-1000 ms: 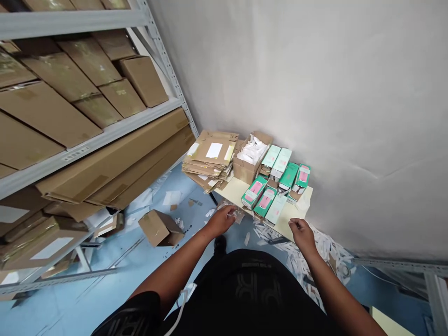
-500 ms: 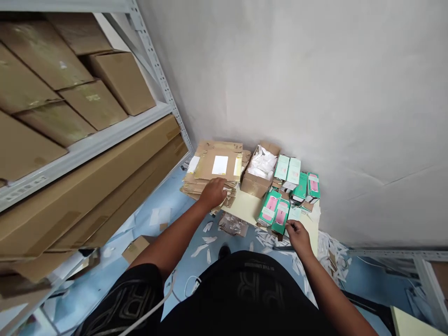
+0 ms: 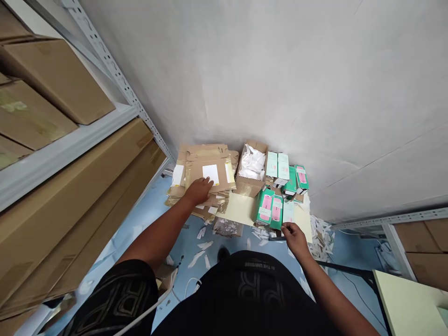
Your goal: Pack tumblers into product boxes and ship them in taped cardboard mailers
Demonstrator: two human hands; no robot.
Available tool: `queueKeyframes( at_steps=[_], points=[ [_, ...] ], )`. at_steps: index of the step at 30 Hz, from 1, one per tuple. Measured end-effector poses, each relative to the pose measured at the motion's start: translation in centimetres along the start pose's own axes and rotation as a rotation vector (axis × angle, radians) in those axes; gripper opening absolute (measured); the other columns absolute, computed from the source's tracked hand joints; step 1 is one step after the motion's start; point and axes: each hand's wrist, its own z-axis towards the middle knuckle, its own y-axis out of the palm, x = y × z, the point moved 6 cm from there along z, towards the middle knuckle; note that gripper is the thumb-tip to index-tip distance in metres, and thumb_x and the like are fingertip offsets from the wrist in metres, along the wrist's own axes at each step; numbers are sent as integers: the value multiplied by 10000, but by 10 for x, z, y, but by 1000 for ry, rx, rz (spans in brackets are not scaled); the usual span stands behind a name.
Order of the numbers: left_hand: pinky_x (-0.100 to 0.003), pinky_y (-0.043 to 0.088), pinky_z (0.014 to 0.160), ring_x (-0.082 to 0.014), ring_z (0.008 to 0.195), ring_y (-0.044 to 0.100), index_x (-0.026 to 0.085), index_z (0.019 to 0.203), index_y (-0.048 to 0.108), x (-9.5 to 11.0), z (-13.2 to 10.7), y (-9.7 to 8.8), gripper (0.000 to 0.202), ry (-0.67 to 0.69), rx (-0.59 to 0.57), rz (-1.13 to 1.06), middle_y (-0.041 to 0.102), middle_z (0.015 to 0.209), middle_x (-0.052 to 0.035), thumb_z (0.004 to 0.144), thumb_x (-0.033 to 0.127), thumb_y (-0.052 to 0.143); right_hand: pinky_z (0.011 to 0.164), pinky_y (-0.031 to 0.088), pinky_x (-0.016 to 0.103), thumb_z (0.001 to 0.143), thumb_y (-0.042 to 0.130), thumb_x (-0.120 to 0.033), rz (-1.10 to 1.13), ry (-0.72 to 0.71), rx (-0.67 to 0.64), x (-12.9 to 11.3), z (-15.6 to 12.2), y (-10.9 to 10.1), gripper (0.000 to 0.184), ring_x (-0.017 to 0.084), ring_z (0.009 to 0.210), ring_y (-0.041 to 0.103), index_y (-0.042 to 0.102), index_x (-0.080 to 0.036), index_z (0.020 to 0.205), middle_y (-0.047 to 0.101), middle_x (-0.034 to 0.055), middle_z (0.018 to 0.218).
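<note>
On the desk (image 3: 241, 211) before you, the stack of flattened cartons (image 3: 210, 161) lies at the left, overhanging the edge, with your left hand (image 3: 199, 190) on top. The open carton (image 3: 250, 169) stands just right of it, and the small retail boxes (image 3: 276, 211) lie further right. Your right hand (image 3: 294, 233) is at the desk's near right edge.

Small pale lettering on the black shirt (image 3: 257, 265) at 6 o'clock reads "THE UNIVERSE"; below it stand large back-to-back "R" letters. Print on the green boxes (image 3: 269, 208) and the white label (image 3: 211, 173) is too small to read.
</note>
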Motion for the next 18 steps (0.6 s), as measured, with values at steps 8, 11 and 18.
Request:
queueKeyframes(
  at_steps=[8,11,18],
  points=[
    [-451,353,1213,-278,1414,508,142,1394,589,-11,-25,-56,488,63,217,-200,552,1510,-166,931,252,482,872,511,405,833,586,-544,6,-36,-16,-10,8,5,358,281,940,679,729,-222,902,729,78,984],
    [-457,366,1208,-273,1381,542,156,1401,589,-19,-38,-87,473,-30,423,-270,592,1474,-151,958,239,443,869,507,407,836,584,-539,-3,-54,-22,-14,8,9,351,281,940,678,725,-225,904,726,74,982],
    [-409,464,1049,-292,1169,652,145,1330,624,-34,-86,-147,431,-405,850,-426,708,1242,-158,1026,339,388,825,534,394,819,600,-548,10,-35,-23,-17,-1,16,355,279,897,701,732,-227,894,746,69,949]
  ],
)
